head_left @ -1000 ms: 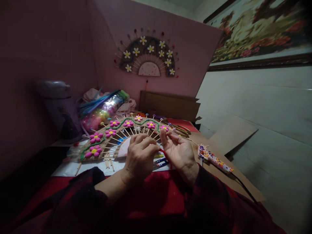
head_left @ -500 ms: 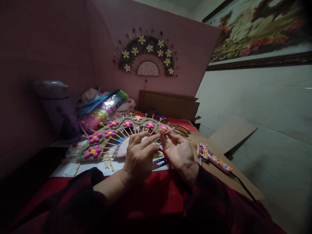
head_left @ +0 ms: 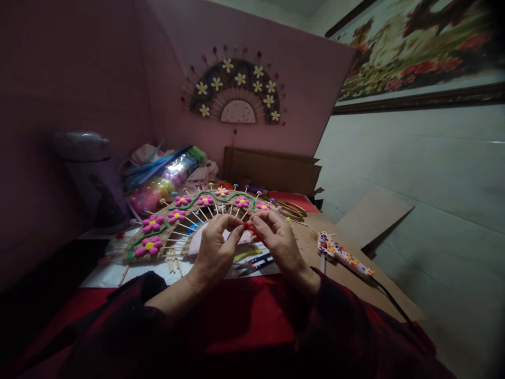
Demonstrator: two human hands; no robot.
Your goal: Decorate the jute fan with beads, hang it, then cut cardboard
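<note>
A short red pipe cleaner [head_left: 255, 232] runs between my two hands. My left hand [head_left: 216, 246] pinches its left end between thumb and fingertips. My right hand [head_left: 283, 243] is closed on the same strand farther right, and its fingers cover part of it. Just behind them lies a half-round fan [head_left: 175, 226] wrapped in twine, with pink flowers, a green wavy line and thin sticks. My hands hide part of its pale inner half-circle. Below my fingers are a yellow strip [head_left: 248, 255] and dark-handled snips [head_left: 260, 261].
A glue gun with a flowered cover [head_left: 345, 255] rests on cardboard at right, its cord trailing forward. Bagged pompoms [head_left: 165, 181] and a lidded purple container [head_left: 90, 179] stand at left. A finished-looking fan [head_left: 239, 87] hangs on the pink panel behind folded cardboard [head_left: 272, 171].
Both hands have turned and moved slightly. The red pipe cleaner hung down from the fingers before; now it is stretched between them, and more of the snips and the yellow strip shows.
</note>
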